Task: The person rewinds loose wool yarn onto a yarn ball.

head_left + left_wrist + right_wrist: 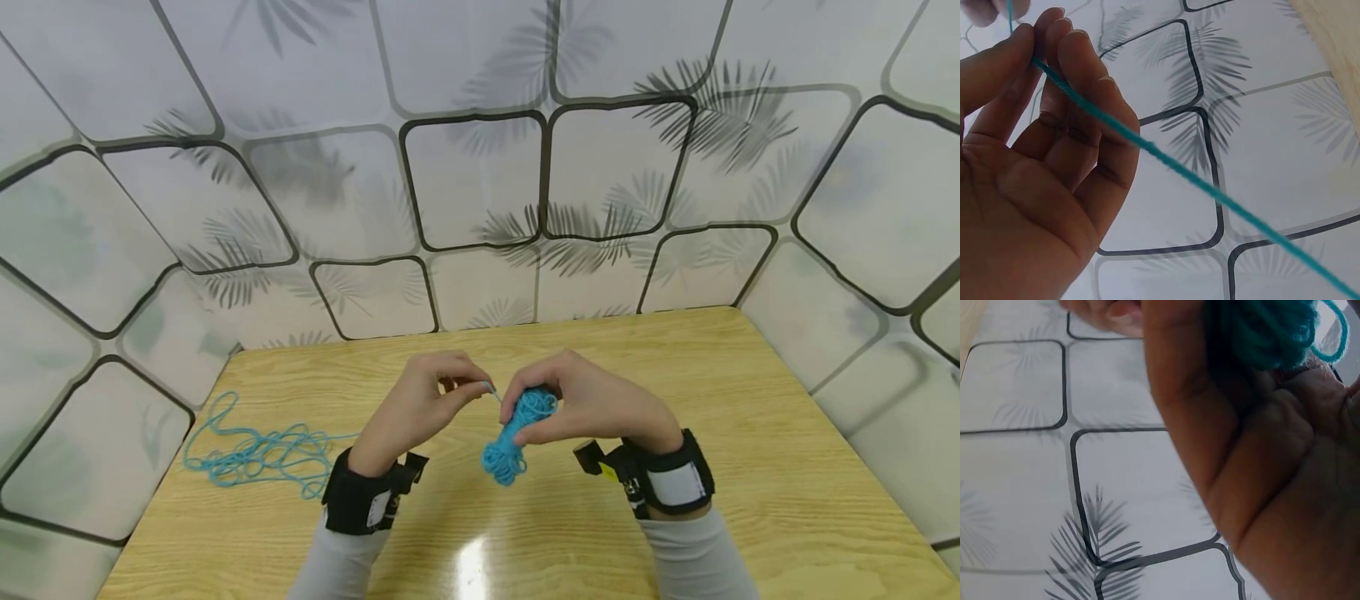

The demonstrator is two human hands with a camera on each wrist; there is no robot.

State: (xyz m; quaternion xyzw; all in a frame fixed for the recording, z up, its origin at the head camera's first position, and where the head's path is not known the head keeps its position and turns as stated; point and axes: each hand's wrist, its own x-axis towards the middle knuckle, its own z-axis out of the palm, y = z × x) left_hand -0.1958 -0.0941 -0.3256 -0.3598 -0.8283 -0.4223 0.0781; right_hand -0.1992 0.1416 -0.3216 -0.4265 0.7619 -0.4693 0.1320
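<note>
A small bundle of blue yarn (504, 457), pinched in at its middle, is gripped between the thumb and fingers of my right hand (592, 404). In the right wrist view the bundle (1272, 334) shows past the palm, with a loop sticking out at its side. My left hand (420, 408) pinches a single strand (491, 388) of the yarn between thumb and fingertips, just left of the bundle. The strand (1172, 164) runs taut across the fingers in the left wrist view. Its other end leads toward a loose tangle of yarn (270, 454) on the table.
The wooden table (772, 500) stretches out beneath both hands. Patterned curtains (480, 183) with leaf prints stand behind it and on both sides. Each wrist wears a black strap (678, 479) with a small camera.
</note>
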